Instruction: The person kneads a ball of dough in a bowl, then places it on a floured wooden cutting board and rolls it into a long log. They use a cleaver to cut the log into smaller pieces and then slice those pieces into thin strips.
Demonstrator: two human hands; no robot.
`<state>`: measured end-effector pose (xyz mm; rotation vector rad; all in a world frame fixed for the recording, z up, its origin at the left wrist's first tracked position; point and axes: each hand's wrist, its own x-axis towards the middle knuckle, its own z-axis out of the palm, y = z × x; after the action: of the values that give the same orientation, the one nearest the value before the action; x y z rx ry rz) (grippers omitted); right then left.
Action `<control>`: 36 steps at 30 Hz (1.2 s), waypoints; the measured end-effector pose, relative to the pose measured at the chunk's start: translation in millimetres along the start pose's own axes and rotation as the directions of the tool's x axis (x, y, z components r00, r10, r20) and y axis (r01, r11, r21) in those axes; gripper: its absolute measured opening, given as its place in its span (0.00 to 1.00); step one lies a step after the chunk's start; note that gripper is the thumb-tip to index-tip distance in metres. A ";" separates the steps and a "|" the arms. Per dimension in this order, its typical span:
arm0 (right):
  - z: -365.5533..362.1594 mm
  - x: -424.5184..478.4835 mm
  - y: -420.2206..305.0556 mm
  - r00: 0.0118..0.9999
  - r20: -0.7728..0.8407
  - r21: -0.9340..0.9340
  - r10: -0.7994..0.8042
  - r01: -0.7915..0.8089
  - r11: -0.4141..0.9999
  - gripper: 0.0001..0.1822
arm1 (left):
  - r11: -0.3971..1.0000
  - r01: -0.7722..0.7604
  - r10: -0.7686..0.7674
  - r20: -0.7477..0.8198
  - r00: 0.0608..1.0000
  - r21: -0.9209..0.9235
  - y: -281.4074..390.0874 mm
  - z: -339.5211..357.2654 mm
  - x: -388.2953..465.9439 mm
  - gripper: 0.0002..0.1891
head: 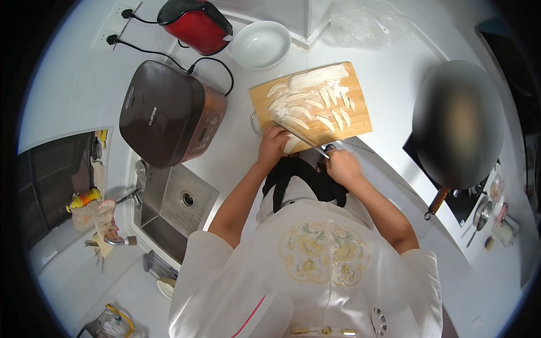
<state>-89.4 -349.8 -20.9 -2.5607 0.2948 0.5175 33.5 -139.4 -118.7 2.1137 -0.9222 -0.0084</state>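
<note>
A wooden cutting board (pixel 359 114) lies tilted at the counter's front edge, dusted with flour. My right hand (pixel 344 165) grips the handle of a kitchen knife (pixel 301 137), its blade angled up and left across the board's near part. Curled fingers of my left hand (pixel 272 145) hold a piece of dough (pixel 291 144) at the near left corner, close beside the blade. Several cut dough strips (pixel 324 122) are spread over the board. Along its far edge rests a larger flattened dough log (pixel 318 77). My fingers partly cover the held dough.
A Supor rice cooker (pixel 165 114) stands to the left, a red electric kettle (pixel 194 27) and white bowl (pixel 262 45) behind. The steel sink (pixel 181 203) is at near left. A wok (pixel 458 126) sits over the stove on the right. A plastic bag (pixel 363 25) lies at the back.
</note>
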 end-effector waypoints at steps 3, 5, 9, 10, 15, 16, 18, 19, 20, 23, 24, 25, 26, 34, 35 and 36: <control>-0.4 1.8 -0.5 1.000 0.018 -0.010 -0.005 0.005 1.000 0.13 | 1.000 0.003 -0.003 -0.014 1.000 0.001 -0.7 0.7 -1.5 0.10; -1.3 3.1 -0.3 1.000 0.028 -0.018 -0.006 0.007 1.000 0.13 | 1.000 0.004 -0.004 -0.024 1.000 -0.008 -0.6 1.0 -2.3 0.10; -8.8 5.5 -6.0 0.996 0.092 -0.041 0.017 -0.013 0.999 0.09 | 1.000 -0.001 0.001 -0.040 0.999 -0.024 0.3 0.8 -2.3 0.10; -12.7 6.4 -9.0 0.993 0.115 -0.048 0.025 -0.020 0.999 0.09 | 1.000 -0.004 0.003 -0.046 0.999 -0.025 -0.3 0.8 -2.9 0.09; -16.8 16.5 -14.4 0.965 0.241 -0.039 0.108 -0.101 0.994 0.09 | 1.000 0.015 -0.016 -0.044 0.999 -0.013 -0.5 3.7 -4.7 0.10; -14.0 17.9 -15.1 0.956 0.261 -0.025 0.133 -0.131 0.991 0.09 | 1.000 0.021 -0.022 -0.043 0.999 -0.007 0.0 4.2 -5.1 0.10; -8.6 19.2 -14.3 0.954 0.261 -0.042 0.147 -0.141 0.989 0.09 | 1.000 0.006 -0.006 -0.043 0.999 -0.003 -0.2 4.2 -6.9 0.10; -5.8 20.1 -12.6 0.954 0.259 -0.053 0.153 -0.144 0.988 0.09 | 1.000 -0.003 0.003 -0.046 0.999 -0.001 -0.3 4.6 -7.4 0.10; -0.1 20.7 -7.0 0.969 0.220 -0.063 0.112 -0.100 0.993 0.10 | 1.000 0.003 -0.003 -0.048 0.999 -0.001 -0.1 5.5 -7.7 0.10; 15.5 23.7 8.4 0.992 0.130 -0.087 0.007 0.004 0.996 0.12 | 1.000 0.009 -0.008 -0.055 0.998 0.004 2.1 5.6 -7.5 0.09; 17.2 24.8 9.1 0.993 0.118 -0.087 -0.013 0.024 0.996 0.12 | 1.000 0.006 -0.006 -0.062 0.998 0.008 3.5 4.8 -9.2 0.09; 18.5 25.8 10.0 0.994 0.107 -0.088 -0.034 0.044 0.995 0.12 | 1.000 0.004 -0.003 -0.068 0.998 0.011 5.0 4.0 -10.7 0.08; 19.4 26.9 10.7 0.994 0.098 -0.071 -0.046 0.053 0.996 0.11 | 1.000 0.009 -0.008 -0.069 0.998 0.015 5.4 3.7 -12.7 0.10; -5.6 8.6 14.4 0.993 -0.106 0.222 0.052 -0.028 0.975 0.08 | 0.973 0.195 -0.184 -0.097 0.978 0.120 39.9 -4.8 -10.6 0.26; -15.3 1.8 14.4 0.988 -0.127 0.277 0.092 -0.054 0.960 0.09 | 0.976 0.183 -0.172 -0.094 0.981 0.122 36.9 -4.3 -11.0 0.24; -25.3 -7.0 14.3 0.980 -0.148 0.330 0.133 -0.078 0.941 0.09 | 0.978 0.169 -0.159 -0.091 0.983 0.122 31.3 -3.3 -10.6 0.22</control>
<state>-92.4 -374.3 -4.0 -2.2781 0.5343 0.2635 7.6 -143.4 -98.2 2.2877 -0.7148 0.0532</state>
